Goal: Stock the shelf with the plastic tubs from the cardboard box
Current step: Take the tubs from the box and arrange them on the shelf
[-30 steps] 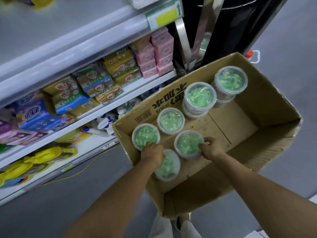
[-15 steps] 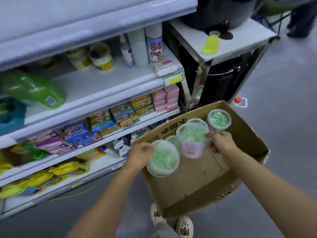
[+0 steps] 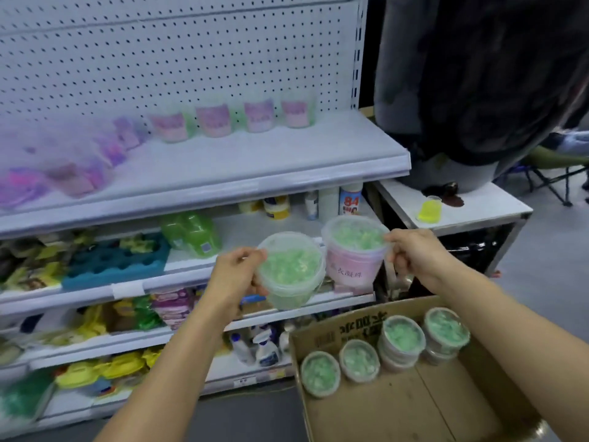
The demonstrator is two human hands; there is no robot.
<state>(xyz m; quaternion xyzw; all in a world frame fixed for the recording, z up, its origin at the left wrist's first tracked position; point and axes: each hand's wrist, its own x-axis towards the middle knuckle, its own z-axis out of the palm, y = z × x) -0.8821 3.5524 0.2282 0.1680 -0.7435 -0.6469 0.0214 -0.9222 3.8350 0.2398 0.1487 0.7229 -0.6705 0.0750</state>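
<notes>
Pink wraps the side of the tub [image 3: 353,250] in my right hand [image 3: 411,253]; its label carries a line of Chinese characters I can only partly make out. A clear lid shows green contents beneath. This tub stands close to upright, lid up, its axis leaning slightly toward me. My right fingers are curled round its right rim, holding it raised.

My left hand [image 3: 237,275] grips a second tub [image 3: 290,269] at its left rim, thumb over the edge. That tub is tipped, so its lid faces me and its axis points up and toward the camera; no label shows. The two tubs touch side by side, in the air in front of the middle shelves.

Below right, the cardboard box [image 3: 411,406] sits on the floor with black Chinese print on its far wall, upside down to me. Four tub tops [image 3: 360,360] show along that wall, the right two stacked higher.

On the top shelf [image 3: 255,167] a row of pink-labelled tubs [image 3: 236,118] stands upright, blurred. One shelf down, a white bottle [image 3: 350,202] reads "84" in red.
</notes>
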